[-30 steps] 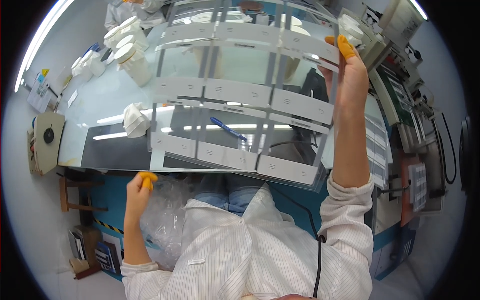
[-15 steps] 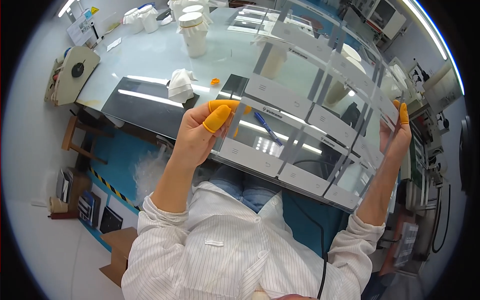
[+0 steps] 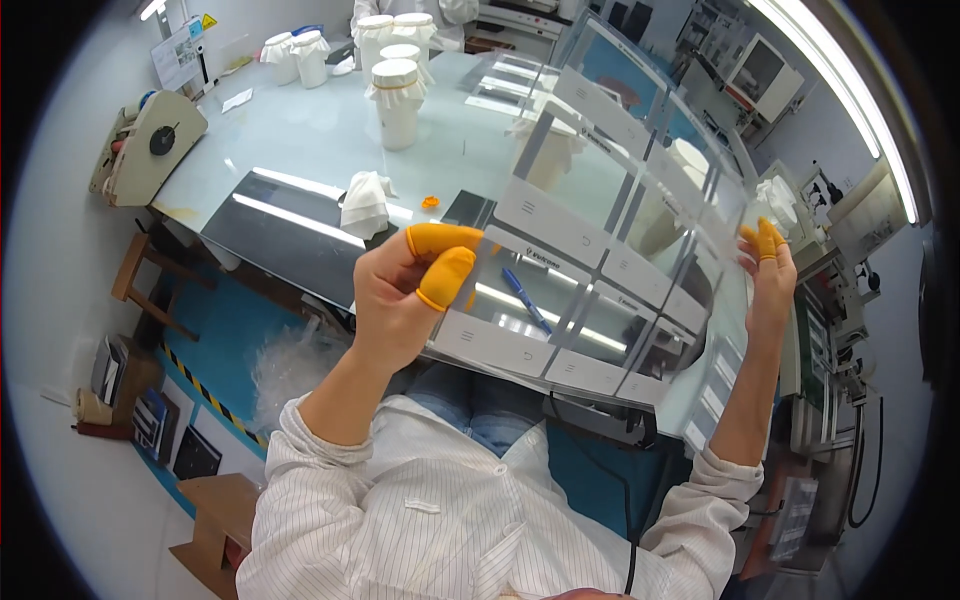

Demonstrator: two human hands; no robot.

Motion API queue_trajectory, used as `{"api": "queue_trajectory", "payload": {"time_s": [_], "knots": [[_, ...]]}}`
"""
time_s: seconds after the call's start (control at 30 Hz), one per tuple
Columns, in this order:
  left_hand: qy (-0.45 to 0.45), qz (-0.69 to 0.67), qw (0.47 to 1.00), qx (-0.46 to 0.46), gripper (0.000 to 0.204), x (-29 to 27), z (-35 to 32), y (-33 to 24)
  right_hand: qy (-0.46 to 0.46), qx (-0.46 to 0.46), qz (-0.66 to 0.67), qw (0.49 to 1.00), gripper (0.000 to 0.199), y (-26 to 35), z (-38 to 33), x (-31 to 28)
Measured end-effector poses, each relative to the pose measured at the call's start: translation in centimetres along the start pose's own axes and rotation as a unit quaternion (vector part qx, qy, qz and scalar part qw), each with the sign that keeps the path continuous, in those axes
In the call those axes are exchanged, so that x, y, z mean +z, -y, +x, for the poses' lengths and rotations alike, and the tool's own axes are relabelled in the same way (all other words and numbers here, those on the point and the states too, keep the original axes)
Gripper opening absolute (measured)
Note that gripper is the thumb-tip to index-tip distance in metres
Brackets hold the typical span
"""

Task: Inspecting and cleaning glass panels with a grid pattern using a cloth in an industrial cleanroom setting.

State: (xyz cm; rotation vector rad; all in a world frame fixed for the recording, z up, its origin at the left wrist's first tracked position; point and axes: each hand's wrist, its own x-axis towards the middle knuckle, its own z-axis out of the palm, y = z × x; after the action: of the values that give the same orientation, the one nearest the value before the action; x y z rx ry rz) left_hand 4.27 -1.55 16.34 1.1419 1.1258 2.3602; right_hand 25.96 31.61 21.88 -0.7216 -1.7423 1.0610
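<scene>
A large clear plastic sheet printed with rows of light grey label panels (image 3: 548, 215) is held up tilted over the table's near edge. My left hand (image 3: 395, 295) pinches its left edge between thumb and forefinger, both in yellow finger cots. Beside the sheet's right edge, my right hand (image 3: 770, 285) is raised with its fingers bent and apart, also wearing yellow cots; it appears free of the sheet. Through the sheet show a blue pen (image 3: 527, 300) and a dark rounded object (image 3: 685, 345), too blurred to name.
A crumpled white cloth (image 3: 367, 205) and a small orange piece (image 3: 430, 202) lie on the glass-topped table (image 3: 300, 130) near a black panel (image 3: 290, 235). White cloth-covered jars (image 3: 396, 105) stand further back. At the far edge is a person in white (image 3: 450, 10). A black cable (image 3: 625, 500) hangs right of my lap.
The sheet's right edge has shifted left, and my right hand now appears apart from it. My left hand keeps its pinch. The whole view has shifted slightly.
</scene>
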Motion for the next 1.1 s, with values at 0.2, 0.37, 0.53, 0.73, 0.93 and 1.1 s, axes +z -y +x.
{"api": "queue_trajectory", "payload": {"time_s": [0.2, 0.37, 0.53, 0.73, 0.93, 1.1], "knots": [[0.033, 0.283, 0.938, 0.198, 0.022, 3.8, 1.2, -1.2, 0.054, -0.324, -0.17, 0.929, 0.029, 10.3, -4.5, 7.5], [0.073, 0.426, 0.832, 0.348, 0.017, 7.7, 1.0, -0.9, -0.007, -0.47, -0.278, 0.838, 0.022, 15.6, -6.1, 9.9], [0.104, 0.424, 0.806, 0.399, 0.023, 9.7, -0.9, 0.7, -0.022, -0.427, -0.353, 0.832, 0.014, 16.3, -7.4, 8.4], [0.222, 0.356, 0.847, 0.327, 0.027, 11.1, -0.6, 0.4, -0.029, -0.428, -0.309, 0.849, 0.014, 14.5, -8.9, 4.6], [0.044, 0.365, 0.838, 0.404, 0.023, 10.0, 5.6, -2.4, 0.025, -0.454, -0.291, 0.842, 0.013, 13.5, -10.8, 2.3], [0.033, 0.387, 0.788, 0.478, 0.029, 10.5, 8.9, -5.5, 0.05, -0.474, -0.231, 0.848, 0.014, 13.1, -12.1, 3.9]]}}
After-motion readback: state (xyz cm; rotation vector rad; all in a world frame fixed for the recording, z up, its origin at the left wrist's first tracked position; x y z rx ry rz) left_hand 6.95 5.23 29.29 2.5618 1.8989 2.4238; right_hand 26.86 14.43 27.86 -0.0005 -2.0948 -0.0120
